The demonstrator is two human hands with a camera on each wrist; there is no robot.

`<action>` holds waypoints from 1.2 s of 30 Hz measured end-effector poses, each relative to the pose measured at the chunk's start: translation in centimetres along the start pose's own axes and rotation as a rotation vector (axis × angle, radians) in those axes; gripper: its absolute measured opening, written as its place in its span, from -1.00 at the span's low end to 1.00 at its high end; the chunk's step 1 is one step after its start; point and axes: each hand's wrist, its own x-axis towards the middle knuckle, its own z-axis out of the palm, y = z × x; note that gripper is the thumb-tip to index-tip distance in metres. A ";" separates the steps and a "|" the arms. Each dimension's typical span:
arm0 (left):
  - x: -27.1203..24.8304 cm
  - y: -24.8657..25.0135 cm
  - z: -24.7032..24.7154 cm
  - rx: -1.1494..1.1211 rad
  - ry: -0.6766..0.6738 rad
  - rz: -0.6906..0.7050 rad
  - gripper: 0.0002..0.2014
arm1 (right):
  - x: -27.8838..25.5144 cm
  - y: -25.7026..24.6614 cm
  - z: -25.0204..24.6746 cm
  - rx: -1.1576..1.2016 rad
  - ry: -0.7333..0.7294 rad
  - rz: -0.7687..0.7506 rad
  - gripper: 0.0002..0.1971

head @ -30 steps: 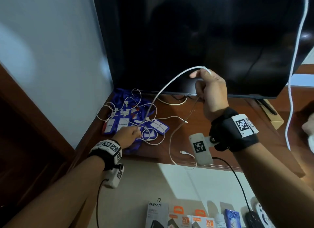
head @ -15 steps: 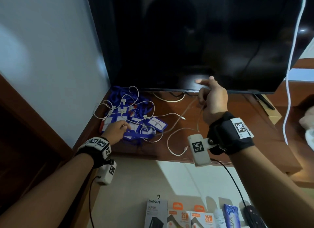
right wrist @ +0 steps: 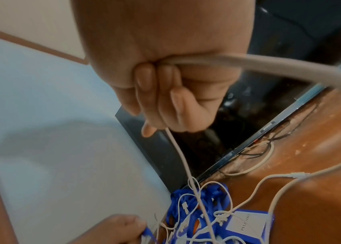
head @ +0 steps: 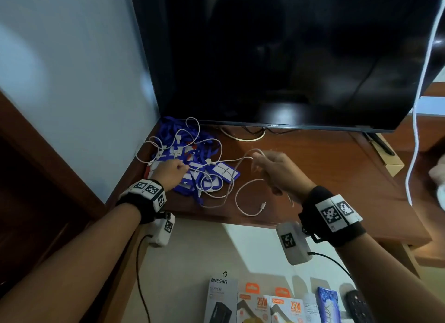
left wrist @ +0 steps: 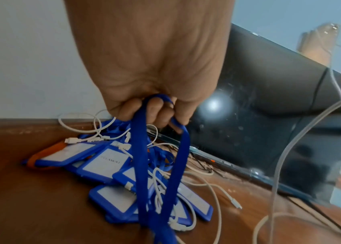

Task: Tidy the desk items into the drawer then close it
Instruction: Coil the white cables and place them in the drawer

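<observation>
A tangle of blue lanyards with badge holders point(head: 204, 171) and thin white cables point(head: 216, 192) lies at the desk's far left corner, under the dark TV. My left hand point(head: 172, 171) sits on the pile; in the left wrist view its curled fingers point(left wrist: 155, 110) grip a blue lanyard strap point(left wrist: 142, 165). My right hand point(head: 277, 171) is right of the pile and grips a white cable point(head: 243, 161). In the right wrist view that white cable point(right wrist: 182, 158) runs through my curled fingers point(right wrist: 159, 92) down to the pile. No drawer shows in any view.
A black TV point(head: 289, 58) fills the back of the wooden desk point(head: 325, 173). A thick white cord point(head: 419, 94) hangs at the right. Boxed chargers point(head: 260, 303) lie on the floor below the desk's front edge. The white wall point(head: 72, 70) bounds the left.
My right hand has come down from in front of the TV to just above the desk, still holding the white cable. My left hand has stayed on the lanyard pile.
</observation>
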 end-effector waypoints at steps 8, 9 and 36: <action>-0.1 -0.3 0.8 -0.327 0.075 -0.180 -0.70 | 0.3 -0.7 0.2 -0.070 0.103 -0.116 -0.61; -0.1 -0.4 0.9 -0.369 0.096 -0.196 -0.70 | 1.1 0.4 -0.2 -0.086 0.200 -0.074 -0.62; -1.8 1.7 -2.4 -0.680 0.171 0.042 -0.77 | 6.4 11.4 15.0 -0.836 -0.104 0.084 -0.63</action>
